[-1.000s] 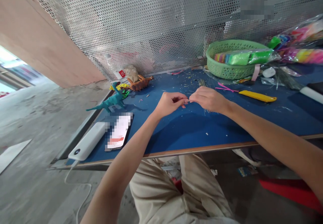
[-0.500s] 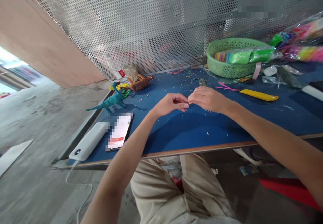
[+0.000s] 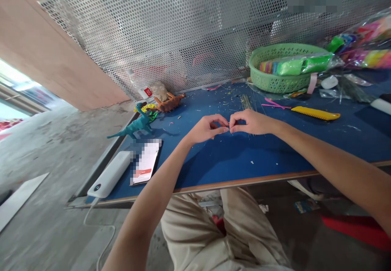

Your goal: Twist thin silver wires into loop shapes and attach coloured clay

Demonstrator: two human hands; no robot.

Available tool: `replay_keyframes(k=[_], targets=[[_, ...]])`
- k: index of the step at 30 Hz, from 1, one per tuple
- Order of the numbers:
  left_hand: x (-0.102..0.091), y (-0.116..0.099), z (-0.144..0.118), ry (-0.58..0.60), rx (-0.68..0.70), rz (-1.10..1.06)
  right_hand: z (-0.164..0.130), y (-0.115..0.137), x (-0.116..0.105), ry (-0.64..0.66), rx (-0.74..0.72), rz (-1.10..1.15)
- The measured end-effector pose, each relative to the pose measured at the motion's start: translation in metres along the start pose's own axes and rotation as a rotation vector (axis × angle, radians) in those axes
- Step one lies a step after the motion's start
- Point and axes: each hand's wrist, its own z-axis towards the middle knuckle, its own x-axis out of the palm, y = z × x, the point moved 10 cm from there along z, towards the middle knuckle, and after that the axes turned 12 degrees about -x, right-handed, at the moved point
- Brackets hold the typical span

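My left hand [image 3: 210, 128] and my right hand [image 3: 249, 122] meet fingertip to fingertip above the blue tabletop [image 3: 226, 161]. Each is closed in a pinch, thumb against forefinger. Whatever sits between the fingertips is too small to make out. Just behind my right hand lies a bundle of thin wire-like sticks [image 3: 245, 101], partly hidden by the hand. To the right of it are crossed pink strips [image 3: 273, 104] and a yellow-handled cutter [image 3: 316, 113].
At the left stand a teal dinosaur figure [image 3: 134, 126], a brown animal figure [image 3: 169, 103] and a bottle [image 3: 139, 85]. A phone [image 3: 147, 161] and a white power bank [image 3: 111, 173] lie nearer. A green basket [image 3: 269, 81] holds colourful packets, before a perforated metal screen [image 3: 183, 30].
My right hand has turned, its fingers now arched and bent down to the left fingertips. Both hands remain together in nearly the same place. The view has shifted slightly.
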Motion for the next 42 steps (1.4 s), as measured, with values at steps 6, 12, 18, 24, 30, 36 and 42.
replay_keyframes(k=[6, 12, 18, 24, 30, 36, 42], targets=[[0.005, -0.009, -0.002, -0.033, 0.112, 0.299, 0.001, -0.009, 0.007, 0.062, -0.029, -0.138], [0.008, -0.020, -0.005, -0.091, 0.288, 0.572, 0.001, -0.011, 0.016, 0.071, -0.085, -0.215], [-0.003, -0.040, -0.020, -0.237, 0.496, 0.516, 0.001, 0.011, -0.011, -0.122, -0.185, -0.211], [-0.001, -0.048, -0.026, -0.237, 0.503, 0.481, 0.000, 0.016, -0.009, -0.048, -0.202, -0.203], [-0.002, -0.037, -0.020, -0.199, 0.386, 0.488, 0.000, 0.015, 0.004, 0.027, -0.222, -0.272], [-0.006, -0.033, -0.019, -0.192, 0.348, 0.408, -0.001, 0.017, 0.001, -0.014, -0.236, -0.328], [-0.001, -0.024, -0.011, -0.132, 0.296, 0.377, -0.002, 0.010, 0.006, 0.002, -0.257, -0.487]])
